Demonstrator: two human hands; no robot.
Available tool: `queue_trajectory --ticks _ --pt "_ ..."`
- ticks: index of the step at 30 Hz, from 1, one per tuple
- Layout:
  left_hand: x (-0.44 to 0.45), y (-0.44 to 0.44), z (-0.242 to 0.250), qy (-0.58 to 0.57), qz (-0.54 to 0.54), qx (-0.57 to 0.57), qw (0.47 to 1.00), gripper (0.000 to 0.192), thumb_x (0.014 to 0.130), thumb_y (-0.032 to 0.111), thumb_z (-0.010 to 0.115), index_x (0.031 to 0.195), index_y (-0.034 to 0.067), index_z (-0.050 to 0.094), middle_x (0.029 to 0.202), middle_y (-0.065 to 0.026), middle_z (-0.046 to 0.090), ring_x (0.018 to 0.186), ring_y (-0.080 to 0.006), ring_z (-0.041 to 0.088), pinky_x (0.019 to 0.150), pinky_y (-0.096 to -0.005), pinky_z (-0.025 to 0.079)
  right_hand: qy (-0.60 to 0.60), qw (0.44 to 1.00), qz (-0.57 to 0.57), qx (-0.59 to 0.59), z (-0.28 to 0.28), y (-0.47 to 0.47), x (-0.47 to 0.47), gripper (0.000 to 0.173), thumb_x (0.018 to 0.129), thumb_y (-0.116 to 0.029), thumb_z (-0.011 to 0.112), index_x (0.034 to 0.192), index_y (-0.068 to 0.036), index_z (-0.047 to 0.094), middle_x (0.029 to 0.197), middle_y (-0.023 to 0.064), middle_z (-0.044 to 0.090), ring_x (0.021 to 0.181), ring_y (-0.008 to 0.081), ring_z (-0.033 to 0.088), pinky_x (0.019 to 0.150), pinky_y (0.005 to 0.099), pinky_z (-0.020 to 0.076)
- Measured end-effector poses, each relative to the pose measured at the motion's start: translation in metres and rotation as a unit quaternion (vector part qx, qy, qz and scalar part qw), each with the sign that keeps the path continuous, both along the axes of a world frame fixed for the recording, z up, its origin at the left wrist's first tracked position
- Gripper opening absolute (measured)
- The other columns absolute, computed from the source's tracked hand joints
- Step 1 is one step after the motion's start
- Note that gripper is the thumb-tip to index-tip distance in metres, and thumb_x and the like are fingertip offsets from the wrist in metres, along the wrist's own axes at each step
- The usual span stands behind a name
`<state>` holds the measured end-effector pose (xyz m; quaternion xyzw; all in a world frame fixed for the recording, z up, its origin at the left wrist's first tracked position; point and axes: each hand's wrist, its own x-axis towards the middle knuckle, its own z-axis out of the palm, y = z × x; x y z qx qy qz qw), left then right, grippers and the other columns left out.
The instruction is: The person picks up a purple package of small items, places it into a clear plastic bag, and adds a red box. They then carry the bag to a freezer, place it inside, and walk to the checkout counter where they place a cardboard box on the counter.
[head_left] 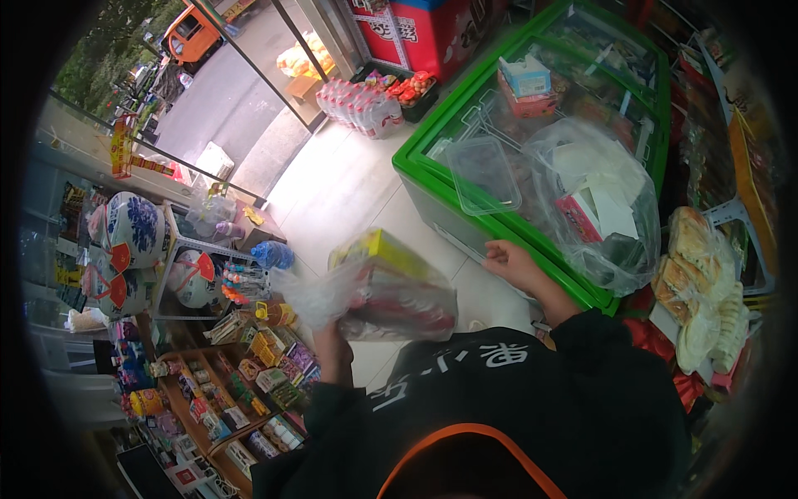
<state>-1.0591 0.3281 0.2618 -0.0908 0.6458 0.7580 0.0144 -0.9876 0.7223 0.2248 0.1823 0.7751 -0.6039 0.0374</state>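
Note:
My left hand [333,349] is closed on a clear plastic bag [399,305], which hangs above the floor and is blurred. Inside the bag show a yellow box and reddish packages. My right hand [514,265] is raised beside the near edge of a green chest freezer [408,150], fingers curled and apart, holding nothing. On the freezer's glass top lie a clear plastic container or lid [483,178], a large clear bag [623,268] with cartons in it, and a small blue and white box [527,76] on a pinkish box.
Bagged bread [686,249] lies right of the freezer. Shrink-wrapped bottles [361,106] stand on the floor near the doorway. Wooden shelves [212,436] of small goods stand at the lower left, with a blue water jug [272,254] and an oil bottle [274,313] above them.

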Motion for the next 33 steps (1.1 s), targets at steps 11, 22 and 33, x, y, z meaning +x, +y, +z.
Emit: queue_trajectory --ticks 11,22,33 --pt "-0.18 0.08 0.018 0.028 -0.171 0.032 0.984 0.044 0.09 0.016 0.064 0.129 0.0 0.053 0.124 -0.0092 0.06 0.111 -0.0216 0.058 0.097 -0.0356 0.043 -0.04 0.952 -0.094 0.288 0.052 0.027 -0.018 0.055 0.085 -0.028 0.072 0.131 -0.004 0.054 0.116 0.0124 0.06 0.11 0.026 0.058 0.089 0.0379 0.0497" --pt "-0.171 0.209 0.07 -0.013 -0.33 0.001 0.944 0.041 0.088 0.01 0.064 0.127 -0.002 0.055 0.122 -0.0119 0.063 0.112 -0.0218 0.059 0.097 -0.0334 0.045 0.089 0.994 -0.057 -0.006 0.129 0.03 -0.025 0.105 0.074 -0.032 0.083 0.154 -0.006 0.02 0.154 0.0249 0.023 0.145 0.0339 0.024 0.114 0.0478 0.0273" --pt "-0.09 0.361 0.162 0.21 -0.763 -0.137 0.596 0.033 0.085 0.014 0.072 0.115 0.002 0.064 0.113 -0.0129 0.067 0.103 -0.0244 0.065 0.089 -0.034 0.05 0.203 0.882 -0.121 0.407 0.169 0.081 0.022 0.065 0.055 -0.026 0.089 0.11 -0.002 0.063 0.132 0.0196 0.052 0.132 0.0409 0.041 0.11 0.0572 0.0293"
